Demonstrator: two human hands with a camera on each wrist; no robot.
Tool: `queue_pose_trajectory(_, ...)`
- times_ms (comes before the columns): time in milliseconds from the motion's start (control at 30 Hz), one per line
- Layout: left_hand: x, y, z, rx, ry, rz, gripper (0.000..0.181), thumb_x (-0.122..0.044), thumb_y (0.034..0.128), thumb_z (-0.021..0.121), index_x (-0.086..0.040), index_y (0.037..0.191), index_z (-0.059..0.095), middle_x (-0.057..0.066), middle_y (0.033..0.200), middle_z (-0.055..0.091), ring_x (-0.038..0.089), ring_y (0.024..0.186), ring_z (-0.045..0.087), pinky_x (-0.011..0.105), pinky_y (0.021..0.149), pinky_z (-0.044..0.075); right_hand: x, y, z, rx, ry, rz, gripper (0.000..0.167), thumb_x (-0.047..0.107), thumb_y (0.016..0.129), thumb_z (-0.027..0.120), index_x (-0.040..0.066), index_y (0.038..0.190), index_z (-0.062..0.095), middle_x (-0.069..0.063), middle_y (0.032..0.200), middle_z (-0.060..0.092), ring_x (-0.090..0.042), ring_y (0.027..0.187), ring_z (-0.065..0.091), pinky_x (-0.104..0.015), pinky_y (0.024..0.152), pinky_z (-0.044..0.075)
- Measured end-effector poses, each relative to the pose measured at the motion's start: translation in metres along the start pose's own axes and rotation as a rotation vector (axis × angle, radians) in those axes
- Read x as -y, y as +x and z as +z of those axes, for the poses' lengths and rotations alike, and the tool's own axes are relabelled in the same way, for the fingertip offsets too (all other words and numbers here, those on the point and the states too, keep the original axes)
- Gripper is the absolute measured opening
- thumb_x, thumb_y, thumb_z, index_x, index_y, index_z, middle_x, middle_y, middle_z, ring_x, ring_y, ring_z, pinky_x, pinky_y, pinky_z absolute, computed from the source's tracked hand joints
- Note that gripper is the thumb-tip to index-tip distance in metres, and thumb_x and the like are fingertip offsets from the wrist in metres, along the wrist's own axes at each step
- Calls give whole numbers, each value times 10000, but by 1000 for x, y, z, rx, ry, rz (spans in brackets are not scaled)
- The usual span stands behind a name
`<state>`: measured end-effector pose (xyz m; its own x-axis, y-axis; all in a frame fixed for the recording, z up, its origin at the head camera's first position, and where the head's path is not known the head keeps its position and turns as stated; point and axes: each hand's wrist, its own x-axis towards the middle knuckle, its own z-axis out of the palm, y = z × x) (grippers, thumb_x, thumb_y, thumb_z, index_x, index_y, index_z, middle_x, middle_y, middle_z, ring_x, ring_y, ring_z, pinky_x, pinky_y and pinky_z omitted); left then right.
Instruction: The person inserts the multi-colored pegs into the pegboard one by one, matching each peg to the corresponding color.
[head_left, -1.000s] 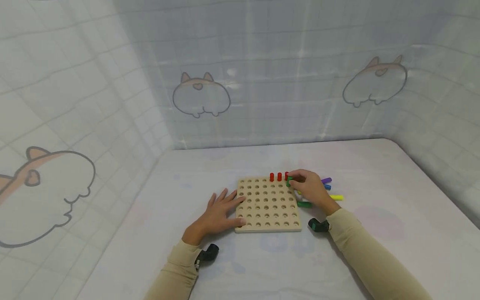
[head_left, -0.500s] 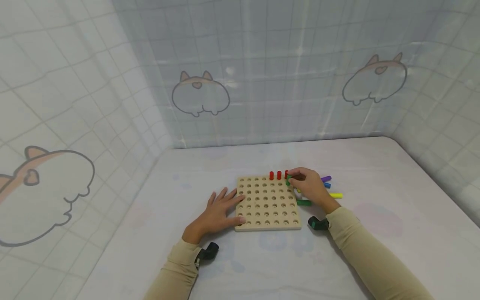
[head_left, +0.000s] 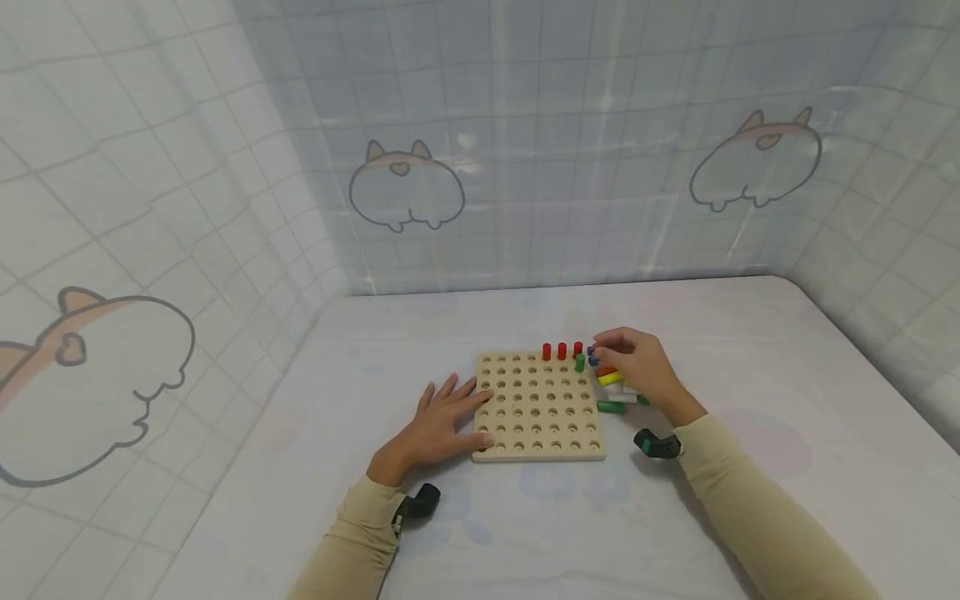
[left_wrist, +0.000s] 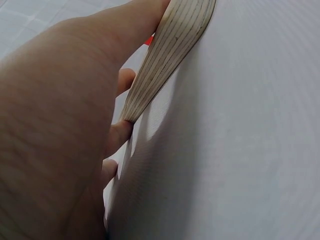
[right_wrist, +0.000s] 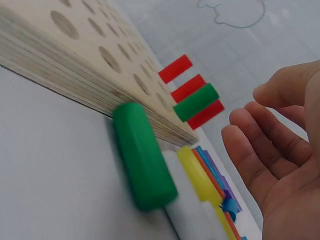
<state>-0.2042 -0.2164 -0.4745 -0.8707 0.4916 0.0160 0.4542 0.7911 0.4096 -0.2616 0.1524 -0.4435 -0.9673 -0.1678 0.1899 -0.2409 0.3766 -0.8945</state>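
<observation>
A wooden pegboard (head_left: 525, 450) with rows of round holes lies flat on the table. My left hand (head_left: 429, 427) rests at its left edge, fingers spread, thumb and a fingertip on the top. Three red pegs (head_left: 562, 351) stand at the right end of the far row. A green peg (right_wrist: 196, 102) stands upright just in front of the rightmost one. My right hand (head_left: 639, 365) hovers beside that corner, bent fingers and thumb apart in the right wrist view, holding nothing. Beneath and beside it lie loose pegs, among them a yellow peg (head_left: 611, 378) and a green peg (head_left: 611, 407).
White pegs (head_left: 621, 397) and blue and purple ones (right_wrist: 220, 172) lie in the loose pile right of the board, partly hidden by the right hand. White cloth (head_left: 420, 333) covers the table. Tiled-print curtains (head_left: 555, 208) hang at the back and sides.
My right hand has let go of the green peg, which now stands in the board. It has moved slightly right, over the loose pegs. The left hand has stayed put.
</observation>
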Motion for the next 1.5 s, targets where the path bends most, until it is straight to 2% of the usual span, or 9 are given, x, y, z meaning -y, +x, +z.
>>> queue_pose_trajectory(200, -2, 0, -2, -3, 1, 5, 809, -723, 892, 555, -324, 1570, 367, 23, 1650, 217, 322, 1531, 32, 610, 1166, -58, 3, -10, -16, 24, -13, 29, 389, 311, 972, 697, 25, 1234, 670, -101, 1190, 687, -232, 1033, 644, -190, 829, 525)
queue_pose_trajectory(333, -3, 0, -3, -18, -3, 15, 798, -705, 893, 573, -312, 1563, 388, 36, 1643, 240, 336, 1528, 45, 619, 1163, -52, 4, -19, -25, 33, -42, 41, 420, 330, 970, 696, 13, 1244, 661, -113, 1197, 678, -238, 1032, 640, -219, 818, 541)
queue_pose_trajectory(633, -1, -2, -1, -7, -2, 16, 807, -713, 891, 564, -309, 1566, 382, 44, 1643, 245, 335, 1529, 40, 629, 1160, -46, -7, -37, -46, 4, -125, 93, 450, 390, 977, 671, 39, 1258, 656, -112, 1171, 684, -261, 1054, 622, -178, 814, 519)
queue_pose_trajectory(933, 1, -1, -1, -14, 1, 44, 804, -707, 900, 558, -306, 1571, 370, 53, 1642, 245, 351, 1525, 48, 643, 1155, -39, -12, -54, -62, 8, -171, 93, 427, 390, 984, 660, 55, 1249, 669, -121, 1249, 659, -263, 1106, 582, -150, 814, 486)
queue_pose_trajectory(1067, 3, -1, 1, -2, 10, 28, 822, -738, 889, 540, -325, 1575, 354, 34, 1646, 229, 332, 1528, 35, 622, 1163, -44, -13, -60, -67, 0, -189, 86, 434, 382, 980, 669, 25, 1227, 675, -150, 1222, 666, -266, 1059, 591, -163, 801, 494)
queue_pose_trajectory(1333, 3, -1, 2, -2, 5, 14, 828, -738, 885, 544, -322, 1575, 353, 29, 1648, 222, 318, 1530, 26, 611, 1166, -55, -20, -67, -70, 8, -275, 81, 378, 367, 981, 672, 61, 1202, 696, -123, 1196, 675, -247, 1046, 600, -182, 786, 497)
queue_pose_trajectory(1500, 1, -3, -1, 0, 6, 17, 823, -725, 890, 552, -310, 1575, 360, 44, 1646, 232, 331, 1529, 36, 624, 1162, -49, -21, -67, -69, -8, -345, 52, 317, 325, 980, 681, 66, 1159, 716, -109, 1138, 694, -254, 975, 590, -274, 758, 507)
